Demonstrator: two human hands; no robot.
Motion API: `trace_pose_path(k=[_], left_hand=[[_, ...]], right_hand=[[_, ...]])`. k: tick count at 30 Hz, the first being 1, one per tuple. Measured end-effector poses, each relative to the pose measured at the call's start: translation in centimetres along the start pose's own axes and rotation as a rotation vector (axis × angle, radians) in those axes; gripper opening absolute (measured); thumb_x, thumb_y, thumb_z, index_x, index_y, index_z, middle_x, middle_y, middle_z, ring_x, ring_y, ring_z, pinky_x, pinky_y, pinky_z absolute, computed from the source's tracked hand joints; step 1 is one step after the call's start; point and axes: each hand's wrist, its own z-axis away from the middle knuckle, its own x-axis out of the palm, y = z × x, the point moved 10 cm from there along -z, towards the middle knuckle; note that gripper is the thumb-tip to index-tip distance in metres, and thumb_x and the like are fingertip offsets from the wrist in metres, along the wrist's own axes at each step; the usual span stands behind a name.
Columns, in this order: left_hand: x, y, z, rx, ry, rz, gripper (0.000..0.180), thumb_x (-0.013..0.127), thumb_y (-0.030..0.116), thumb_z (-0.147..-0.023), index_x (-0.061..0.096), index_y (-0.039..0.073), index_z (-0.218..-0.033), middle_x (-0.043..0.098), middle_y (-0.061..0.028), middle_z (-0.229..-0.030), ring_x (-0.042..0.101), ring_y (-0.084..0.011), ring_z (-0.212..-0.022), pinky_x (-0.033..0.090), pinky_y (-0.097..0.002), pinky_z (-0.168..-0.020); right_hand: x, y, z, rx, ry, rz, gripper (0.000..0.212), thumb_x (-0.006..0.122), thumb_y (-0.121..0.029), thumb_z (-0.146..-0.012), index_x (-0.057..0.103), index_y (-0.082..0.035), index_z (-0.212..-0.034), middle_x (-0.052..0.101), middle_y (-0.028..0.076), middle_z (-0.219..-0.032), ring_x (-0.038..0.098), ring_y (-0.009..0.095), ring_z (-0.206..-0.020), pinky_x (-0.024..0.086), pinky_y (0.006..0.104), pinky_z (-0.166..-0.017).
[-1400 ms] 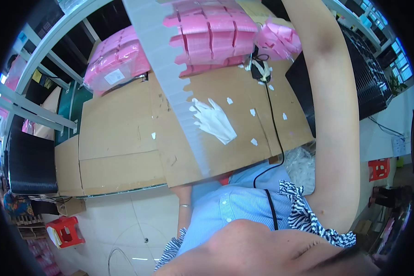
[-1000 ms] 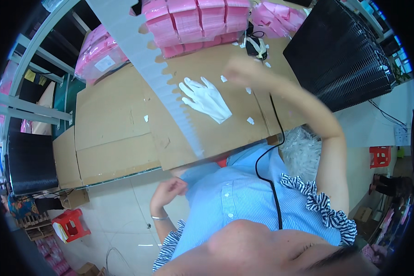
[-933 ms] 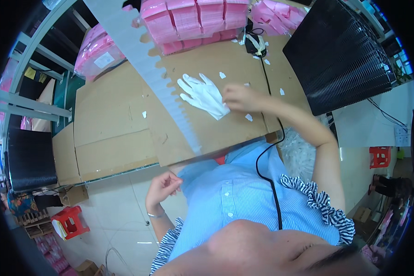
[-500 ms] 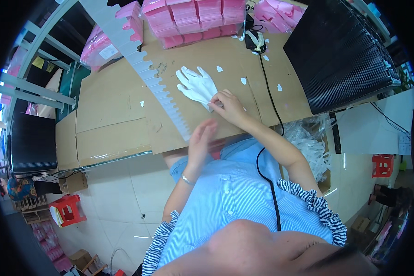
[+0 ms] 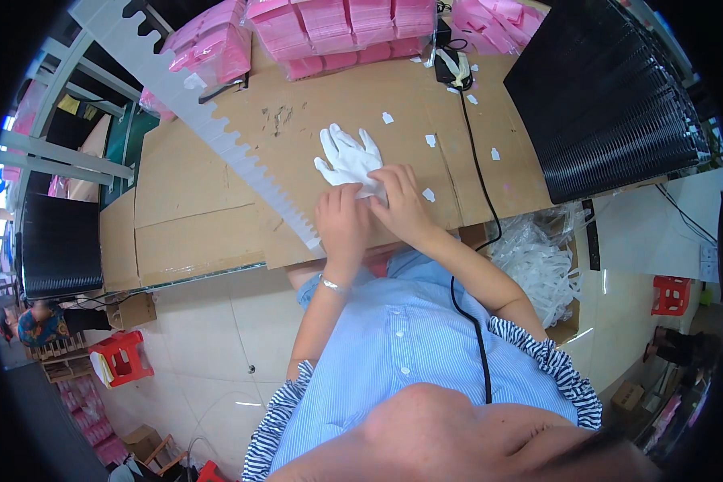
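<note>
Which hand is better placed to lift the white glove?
Probably the right hand: its fingertips reach farther up over the white glove, while those of the left hand sit lower, near the cuff end.

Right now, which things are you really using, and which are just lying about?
In use, judging by the hands:
- white, five-fingered cloth glove
- left hand and right hand, both at its cuff

Seemingly just lying about:
- pale, tooth-edged plastic strip
- pink bundles in clear plastic
- tall black ribbed stack
- thin black cable
- small white scraps
</note>
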Motion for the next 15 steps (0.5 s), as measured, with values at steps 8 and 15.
trace_pose_path(k=[8,15], left_hand=[[-1.5,-1.2,2.4,-0.138,0.142,0.13,0.029,0.058,-0.005,-0.082,0.054,-0.001,-0.111,0.057,-0.0161,-0.11,0.056,-0.0258,-0.097,0.045,-0.0363,-0.087],[3.0,-1.7,7.1,-0.777,-0.012,1.377,0.028,0.041,0.007,-0.1,0.046,-0.005,-0.124,0.045,-0.0135,-0.134,0.046,-0.0203,-0.124,0.038,-0.0336,-0.105]], right_hand=[[2.4,-0.2,0.2,-0.011,-0.175,0.028,0.032,0.064,0.001,-0.068,0.061,-0.005,-0.099,0.053,0.01,-0.095,0.052,0.03,-0.09,0.045,0.0389,-0.081],[2.9,-1.4,-0.3,-0.065,-0.152,-0.09,0.021,0.061,0.004,-0.071,0.064,-0.003,-0.09,0.055,0.009,-0.086,0.055,0.027,-0.083,0.048,0.0364,-0.074]])
